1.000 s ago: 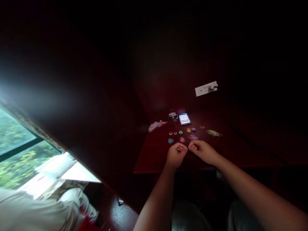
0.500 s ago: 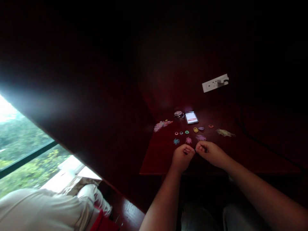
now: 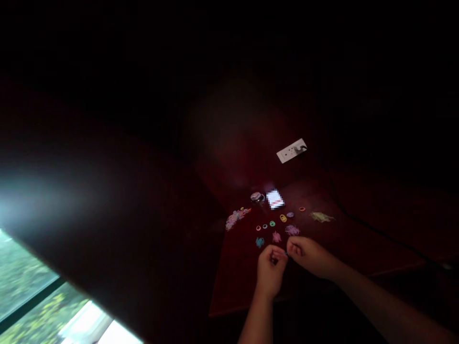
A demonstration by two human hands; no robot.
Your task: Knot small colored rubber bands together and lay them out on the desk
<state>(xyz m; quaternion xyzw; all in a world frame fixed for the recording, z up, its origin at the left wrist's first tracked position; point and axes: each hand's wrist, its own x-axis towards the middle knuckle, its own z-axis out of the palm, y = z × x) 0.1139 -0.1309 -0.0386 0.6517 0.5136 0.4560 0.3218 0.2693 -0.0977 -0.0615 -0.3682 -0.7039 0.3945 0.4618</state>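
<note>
Swung view up since earlier frame, putting table (image 3: 231,284) lower. Pinching tiny bluish item (image 3: 286,253) between closed fingertips of left hand (image 3: 269,272) and right hand (image 3: 310,255), above table, near purple pile (image 3: 292,230). Can't tell contents of round container (image 3: 256,196) beside lit screen (image 3: 275,199).

- Pinched at the fingertips, between left hand (image 3: 270,271) and right hand (image 3: 311,256): a tiny bluish piece (image 3: 286,253), mostly hidden, too small to make out in shape.
- Lying loose just beyond the left hand: a teal heap (image 3: 259,242) of thin, tangled strands.
- Gathered to its right, apart from it: a pink heap (image 3: 276,237), small and ragged-edged.
- Spread farther right, just beyond the right hand: a purple heap (image 3: 292,230), wider, slightly farther back.
</note>
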